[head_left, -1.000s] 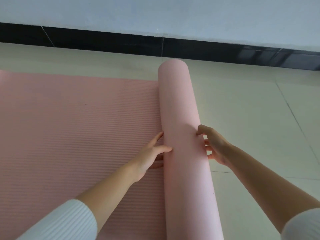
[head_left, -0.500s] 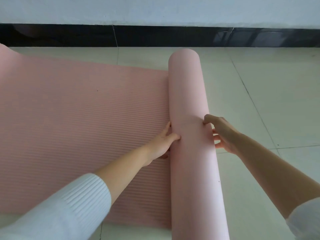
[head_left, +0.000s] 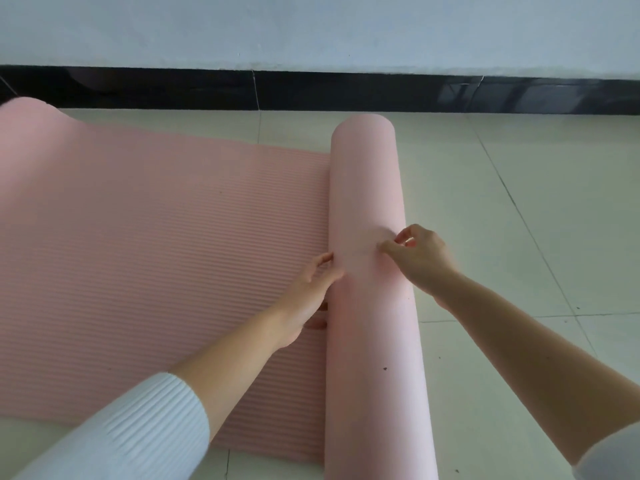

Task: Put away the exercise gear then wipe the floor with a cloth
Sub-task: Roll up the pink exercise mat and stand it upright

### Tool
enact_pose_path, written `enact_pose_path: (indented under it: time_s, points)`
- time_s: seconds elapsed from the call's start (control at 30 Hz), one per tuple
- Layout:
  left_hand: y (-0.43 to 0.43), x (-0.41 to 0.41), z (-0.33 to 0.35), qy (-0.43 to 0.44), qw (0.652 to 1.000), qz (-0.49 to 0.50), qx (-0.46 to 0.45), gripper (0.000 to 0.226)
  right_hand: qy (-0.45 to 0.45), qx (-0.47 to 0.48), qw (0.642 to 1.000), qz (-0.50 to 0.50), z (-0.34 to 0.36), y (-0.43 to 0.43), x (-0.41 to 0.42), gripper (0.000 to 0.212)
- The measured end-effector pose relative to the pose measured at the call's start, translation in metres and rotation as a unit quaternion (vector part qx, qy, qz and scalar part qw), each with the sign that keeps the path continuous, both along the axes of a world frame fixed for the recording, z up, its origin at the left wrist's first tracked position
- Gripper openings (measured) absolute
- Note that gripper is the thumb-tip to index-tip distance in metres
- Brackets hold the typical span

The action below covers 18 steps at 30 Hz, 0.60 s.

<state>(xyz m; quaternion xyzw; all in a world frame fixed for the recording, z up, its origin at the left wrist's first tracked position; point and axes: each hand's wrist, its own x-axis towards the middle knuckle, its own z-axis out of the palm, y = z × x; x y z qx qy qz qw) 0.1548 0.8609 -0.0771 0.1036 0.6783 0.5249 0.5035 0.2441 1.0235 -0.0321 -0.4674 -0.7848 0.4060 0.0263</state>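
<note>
A pink ribbed exercise mat lies flat on the floor to the left. Its right end is wound into a thick smooth roll that runs from the wall toward me. My left hand presses against the roll's left side where it meets the flat part, fingers spread along it. My right hand rests on the roll's upper right side, fingers curled against the surface. No cloth is in view.
Pale floor tiles stretch to the right of the roll. A black skirting strip runs along the white wall at the back. The mat's far left end curls up near the skirting.
The view has swung left and the roll has moved a little left over the flat mat. My right hand has shifted from the roll's right flank up onto its top, fingers more curled.
</note>
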Motion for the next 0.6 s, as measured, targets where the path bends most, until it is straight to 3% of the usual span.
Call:
enact_pose_path:
  time_s: [0.13,0.23,0.37,0.47,0.6]
  points:
    - [-0.001,-0.006,0.0,0.018,0.999,-0.046,0.006,0.078,-0.018,0.024,0.999,-0.025,0.001,-0.008,-0.009,0.03]
    - [-0.001,-0.008,0.002,0.028,0.998,-0.049,0.003,0.082,-0.015,0.017,0.999,-0.046,0.001,-0.012,-0.007,0.03]
    - [-0.014,-0.021,0.012,0.055,0.997,-0.054,-0.011,0.067,0.006,0.025,1.0,-0.016,0.01,-0.026,-0.017,0.028]
    - [-0.032,-0.036,0.019,0.133,0.991,-0.008,-0.021,0.05,0.023,0.019,0.999,0.024,0.022,-0.044,-0.039,0.022]
    - [-0.059,-0.045,0.023,0.154,0.986,0.06,-0.01,0.021,0.06,-0.057,0.996,0.03,0.029,-0.071,-0.073,0.038]
